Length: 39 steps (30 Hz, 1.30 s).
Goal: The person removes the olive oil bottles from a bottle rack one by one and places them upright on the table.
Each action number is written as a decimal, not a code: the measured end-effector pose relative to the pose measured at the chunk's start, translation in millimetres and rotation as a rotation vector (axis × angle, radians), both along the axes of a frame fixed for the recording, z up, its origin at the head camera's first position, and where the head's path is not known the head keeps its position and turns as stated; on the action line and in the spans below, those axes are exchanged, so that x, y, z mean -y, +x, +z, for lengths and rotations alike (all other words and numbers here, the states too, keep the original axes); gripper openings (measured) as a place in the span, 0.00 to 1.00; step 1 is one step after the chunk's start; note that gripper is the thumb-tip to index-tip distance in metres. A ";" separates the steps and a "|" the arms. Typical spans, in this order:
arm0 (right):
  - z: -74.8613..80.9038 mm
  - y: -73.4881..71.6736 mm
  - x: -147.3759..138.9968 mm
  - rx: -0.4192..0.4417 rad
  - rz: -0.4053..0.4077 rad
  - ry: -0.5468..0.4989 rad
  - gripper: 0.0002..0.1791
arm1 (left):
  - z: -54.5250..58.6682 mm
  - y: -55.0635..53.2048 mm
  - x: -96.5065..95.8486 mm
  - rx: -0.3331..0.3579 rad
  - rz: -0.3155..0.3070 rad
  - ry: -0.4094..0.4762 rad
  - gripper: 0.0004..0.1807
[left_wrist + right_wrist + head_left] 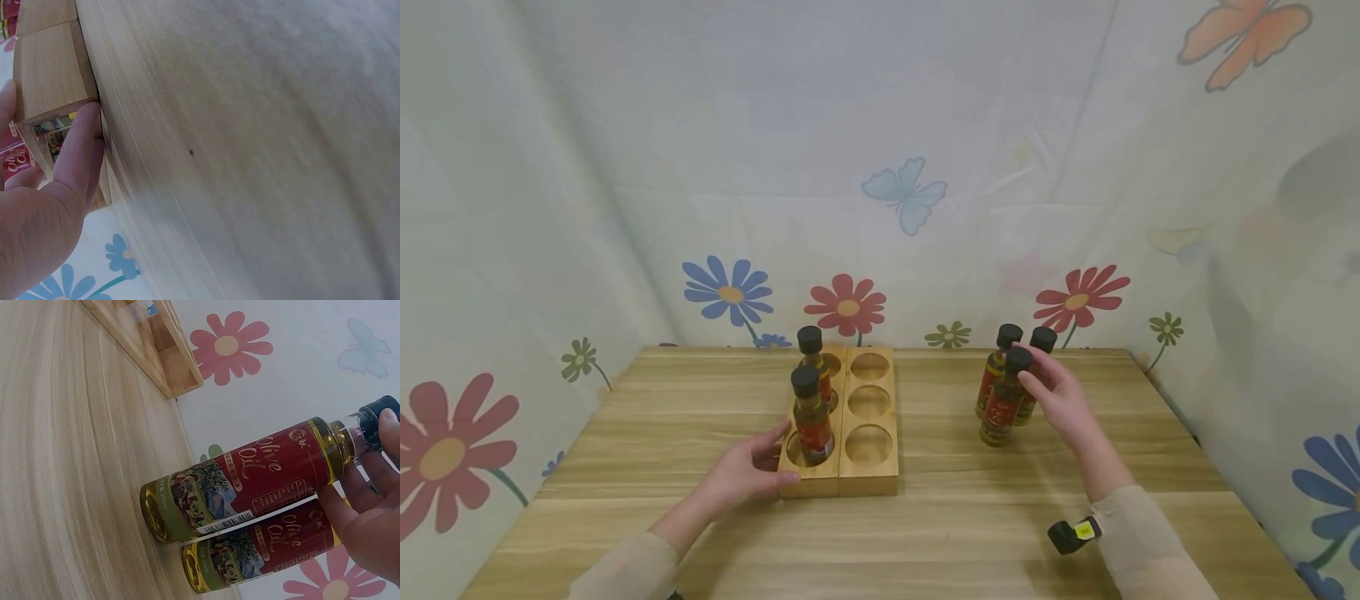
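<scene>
My right hand (1063,404) pinches the black cap of an olive oil bottle (1002,408), thumb on one side and fingers behind. This bottle has a red label and stands upright in front of two similar bottles; in the right wrist view a second olive oil bottle (269,544) is right beside it. My left hand (741,473) grips the near left corner of a wooden bottle rack (868,485), thumb at its front and fingers along its side. Two olive oil bottles, a front one (812,427) and a back one (810,340), stand in the rack's left column.
The rack's right column shows three round holes (869,444) with no bottles. Behind the wooden table (940,533) hangs a pale cloth (760,167) printed with flowers and butterflies. A small black device (1075,533) with a yellow tag sits at my right wrist.
</scene>
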State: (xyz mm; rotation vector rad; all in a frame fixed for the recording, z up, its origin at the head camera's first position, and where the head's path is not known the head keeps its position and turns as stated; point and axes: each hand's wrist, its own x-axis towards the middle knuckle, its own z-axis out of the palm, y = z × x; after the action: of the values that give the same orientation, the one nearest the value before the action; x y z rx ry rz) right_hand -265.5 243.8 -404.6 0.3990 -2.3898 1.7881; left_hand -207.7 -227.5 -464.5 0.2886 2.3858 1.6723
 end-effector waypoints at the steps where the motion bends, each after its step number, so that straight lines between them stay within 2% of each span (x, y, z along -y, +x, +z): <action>1: 0.4 0.2 -0.1 0.005 0.004 -0.001 0.28 | 0.3 0.4 -0.1 0.000 0.001 -0.004 0.50; 11: -0.1 -0.9 -2.2 0.019 0.007 0.024 0.28 | 0.7 2.3 -0.9 -0.017 0.010 -0.036 0.51; 18: -0.1 0.3 -1.6 0.019 -0.023 0.025 0.27 | -0.3 0.3 0.5 -0.061 0.030 -0.114 0.50; 23: -0.2 -0.2 -2.4 0.004 -0.030 0.015 0.27 | -0.2 0.9 0.5 -0.059 0.030 -0.115 0.50; 29: 3.0 0.9 -5.5 -0.071 -0.044 0.057 0.26 | -0.2 0.8 0.3 -0.049 0.034 -0.097 0.50; 34: 9.7 4.0 -7.7 -0.162 -0.041 0.069 0.26 | 0.6 0.3 0.5 -0.062 0.029 -0.099 0.50; 39: 15.3 5.5 -10.2 -0.264 -0.041 0.102 0.25 | 1.1 0.1 0.3 -0.045 0.022 -0.061 0.50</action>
State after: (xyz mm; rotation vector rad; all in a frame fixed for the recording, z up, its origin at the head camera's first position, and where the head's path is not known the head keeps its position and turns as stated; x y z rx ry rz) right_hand -259.9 253.9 -389.3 0.5557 -2.2911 1.4950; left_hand -207.6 -227.8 -463.4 0.2934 2.4768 1.6154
